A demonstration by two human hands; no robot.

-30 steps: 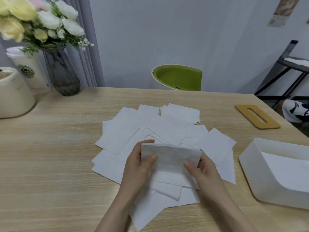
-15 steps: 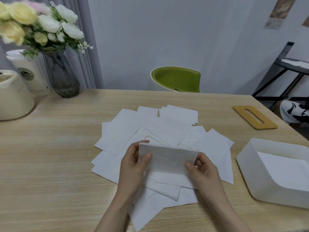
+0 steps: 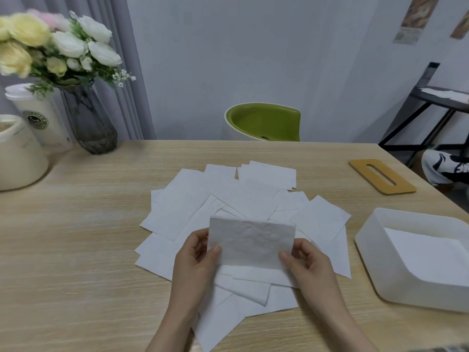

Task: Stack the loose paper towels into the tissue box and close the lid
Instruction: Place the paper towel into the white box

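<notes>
Your left hand [image 3: 196, 260] and right hand [image 3: 308, 262] pinch one paper towel [image 3: 251, 241] above pile [image 3: 228, 199]; next, carry it right into open tissue box [image 3: 380, 270].

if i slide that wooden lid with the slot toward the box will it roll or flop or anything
Probably not. The wooden lid lies flat on the table as a thin board that keeps its shape, so it looks stiff and should slide, not roll or tip. It seems light for its size. Its slot may offer a finger hold, though the surface finish is too small to judge for slipperiness.
</notes>
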